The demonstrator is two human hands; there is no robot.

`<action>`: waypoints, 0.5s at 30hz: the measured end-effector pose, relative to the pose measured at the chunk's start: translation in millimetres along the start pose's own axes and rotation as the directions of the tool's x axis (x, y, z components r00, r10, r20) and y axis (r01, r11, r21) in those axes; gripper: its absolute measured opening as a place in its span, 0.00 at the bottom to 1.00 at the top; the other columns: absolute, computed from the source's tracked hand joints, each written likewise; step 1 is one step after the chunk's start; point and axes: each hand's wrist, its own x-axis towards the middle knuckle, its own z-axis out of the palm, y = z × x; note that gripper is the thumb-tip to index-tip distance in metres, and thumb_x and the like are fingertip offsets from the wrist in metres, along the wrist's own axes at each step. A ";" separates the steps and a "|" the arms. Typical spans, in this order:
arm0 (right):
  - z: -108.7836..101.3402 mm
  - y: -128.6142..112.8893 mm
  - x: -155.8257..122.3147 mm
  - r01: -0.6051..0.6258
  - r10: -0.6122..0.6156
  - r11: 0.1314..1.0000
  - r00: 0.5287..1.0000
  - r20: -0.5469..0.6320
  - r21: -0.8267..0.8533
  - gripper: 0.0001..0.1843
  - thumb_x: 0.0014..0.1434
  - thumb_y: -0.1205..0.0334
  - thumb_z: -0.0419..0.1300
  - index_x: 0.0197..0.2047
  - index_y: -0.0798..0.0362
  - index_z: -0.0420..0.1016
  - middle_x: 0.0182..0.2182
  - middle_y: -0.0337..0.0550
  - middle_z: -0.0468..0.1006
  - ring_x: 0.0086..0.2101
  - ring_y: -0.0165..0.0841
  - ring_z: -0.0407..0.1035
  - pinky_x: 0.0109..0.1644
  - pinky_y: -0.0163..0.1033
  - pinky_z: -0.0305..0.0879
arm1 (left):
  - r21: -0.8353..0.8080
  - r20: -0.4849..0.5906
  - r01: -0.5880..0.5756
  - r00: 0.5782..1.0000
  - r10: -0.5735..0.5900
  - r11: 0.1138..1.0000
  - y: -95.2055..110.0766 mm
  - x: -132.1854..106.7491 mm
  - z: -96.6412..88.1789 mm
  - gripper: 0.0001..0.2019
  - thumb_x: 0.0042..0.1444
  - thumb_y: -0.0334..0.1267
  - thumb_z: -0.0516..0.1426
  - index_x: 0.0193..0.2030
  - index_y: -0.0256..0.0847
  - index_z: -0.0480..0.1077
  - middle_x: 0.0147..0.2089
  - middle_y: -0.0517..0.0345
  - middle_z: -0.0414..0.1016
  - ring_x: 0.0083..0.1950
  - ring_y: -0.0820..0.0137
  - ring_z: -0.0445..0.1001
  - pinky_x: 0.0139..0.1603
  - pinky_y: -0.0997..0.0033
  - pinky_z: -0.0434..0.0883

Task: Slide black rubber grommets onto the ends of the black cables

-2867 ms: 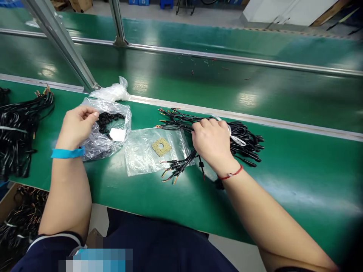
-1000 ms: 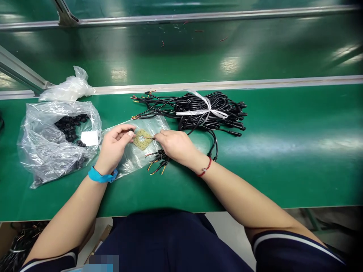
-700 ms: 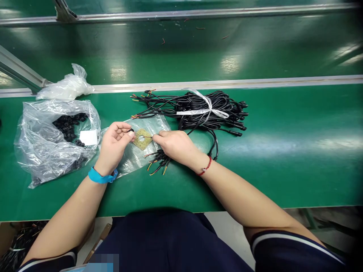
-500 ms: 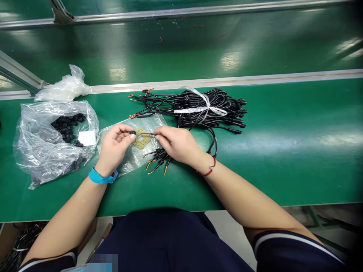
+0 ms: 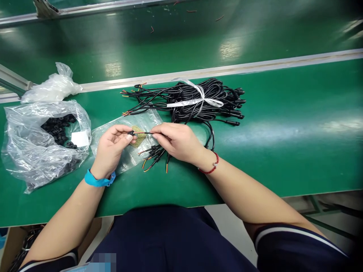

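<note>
My left hand (image 5: 113, 147) pinches a small black grommet-like part (image 5: 131, 133) between thumb and fingers. My right hand (image 5: 177, 141) grips a black cable (image 5: 148, 133) near its stripped end, and its thin coloured wires reach to the black part. Below both hands lie a yellowish sponge (image 5: 138, 139) and a flat clear plastic bag (image 5: 127, 162). Beside my right hand, several cable ends (image 5: 154, 153) carry similar black parts, with red, yellow and dark wires sticking out.
Behind my right hand lies a bundle of black cables (image 5: 193, 98) tied with a white strip. At left, an open plastic bag (image 5: 19, 139) holds many black parts (image 5: 58, 128) and a white label (image 5: 79, 138). A whitish knotted bag (image 5: 52, 88) sits behind it.
The black part and the wire ends have come together; the wires now meet the part in my left hand. The whole view has shifted and tilted slightly.
</note>
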 end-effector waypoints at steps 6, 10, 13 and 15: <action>0.3 1.2 -1.0 0.019 -0.019 1.000 1.000 0.005 -0.020 0.11 0.64 0.68 0.51 0.41 0.58 0.74 0.34 0.46 0.79 0.34 0.30 0.72 0.39 0.34 0.67 | 0.060 -0.004 -0.048 0.999 0.048 0.997 -1.5 0.0 -1.2 0.10 0.49 0.35 0.65 0.39 0.39 0.72 0.35 0.58 0.76 0.34 0.73 0.77 0.41 0.71 0.75; -0.1 0.7 -1.0 0.034 -0.033 0.999 0.999 0.024 -0.026 0.12 0.65 0.67 0.50 0.41 0.58 0.74 0.33 0.45 0.79 0.33 0.30 0.71 0.38 0.34 0.66 | 0.129 -0.016 -0.092 0.995 0.095 0.987 0.0 -0.7 -0.1 0.10 0.48 0.34 0.65 0.38 0.39 0.73 0.35 0.58 0.76 0.34 0.73 0.76 0.40 0.72 0.74; 0.5 -0.2 -0.9 0.038 -0.037 0.999 0.998 0.042 -0.020 0.12 0.65 0.66 0.49 0.41 0.56 0.74 0.33 0.44 0.78 0.32 0.29 0.70 0.38 0.34 0.66 | 0.188 0.004 -0.089 0.996 0.090 0.978 2.3 -2.9 4.1 0.10 0.48 0.35 0.65 0.38 0.39 0.74 0.35 0.58 0.77 0.34 0.73 0.76 0.39 0.73 0.74; 1.3 -0.8 -0.7 0.048 -0.047 0.999 0.998 0.032 0.000 0.12 0.65 0.66 0.49 0.41 0.56 0.73 0.33 0.43 0.78 0.33 0.29 0.69 0.38 0.34 0.65 | 0.193 0.053 -0.058 0.997 0.048 0.980 3.7 -5.0 8.6 0.09 0.49 0.36 0.65 0.38 0.38 0.74 0.32 0.57 0.77 0.32 0.73 0.76 0.35 0.73 0.74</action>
